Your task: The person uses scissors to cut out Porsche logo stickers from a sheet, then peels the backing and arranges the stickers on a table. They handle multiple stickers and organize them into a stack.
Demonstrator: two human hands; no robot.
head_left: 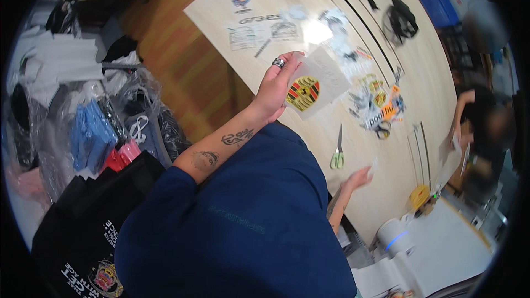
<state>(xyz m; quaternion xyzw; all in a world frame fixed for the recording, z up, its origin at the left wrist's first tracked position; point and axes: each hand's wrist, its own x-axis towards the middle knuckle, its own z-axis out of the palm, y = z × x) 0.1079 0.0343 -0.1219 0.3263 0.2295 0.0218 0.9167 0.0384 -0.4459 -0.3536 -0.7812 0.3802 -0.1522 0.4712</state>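
Observation:
My left hand (279, 80), with a ring on one finger, pinches a translucent sheet (326, 72) by its near left edge. A yellow, red and black crest print (303, 94) shows on the lower part of that sheet, which is held over the table (309, 149). Further right, my right hand (360, 177) has its fingers drawn together over the tabletop. A faint whitish bit shows at its fingertips, too blurred to name. Closest to this hand lie scissors (337, 157) with green handles, blades pointing away.
Several cut-out printed stickers (381, 99) are heaped mid-table beside dark-handled scissors (383, 129). More printed sheets (248, 36) lie toward the far left. Another person (488, 127) is across the table. A white cylindrical device (395, 235) stands near the right end. Bagged clothes (94, 132) are piled left.

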